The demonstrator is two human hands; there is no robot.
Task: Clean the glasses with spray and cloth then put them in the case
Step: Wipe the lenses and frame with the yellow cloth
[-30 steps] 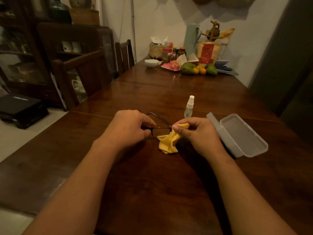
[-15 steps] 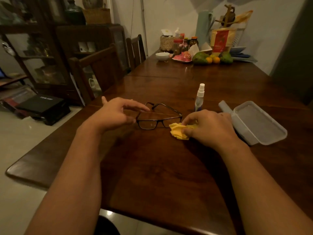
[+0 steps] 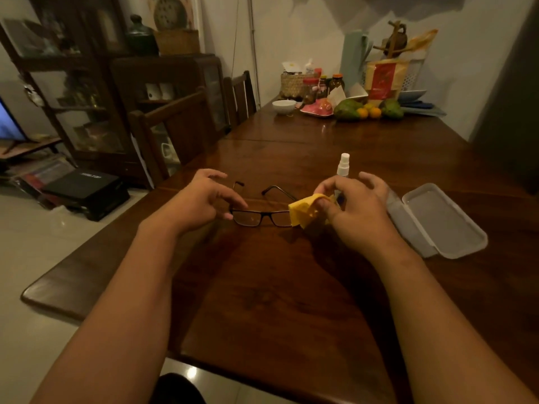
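Nearest me, both forearms reach out over the near edge of the dark wooden table. My left hand sits palm down with the wrist slightly raised and the fingers loosely spread and gently bent, gripping nothing. Its fingertips are at the left end of the glasses, and I cannot tell whether they touch the frame. My right hand is turned inward, and its thumb and fingers pinch a yellow cloth that hangs over the right lens.

The glasses rest on the table between my hands, lenses toward me and both temples open, pointing away. Just beyond my right hand the spray bottle stands upright, its lower part hidden behind my fingers. Right of that hand the case lies open on the table. At the far end sit a white bowl and some fruit.
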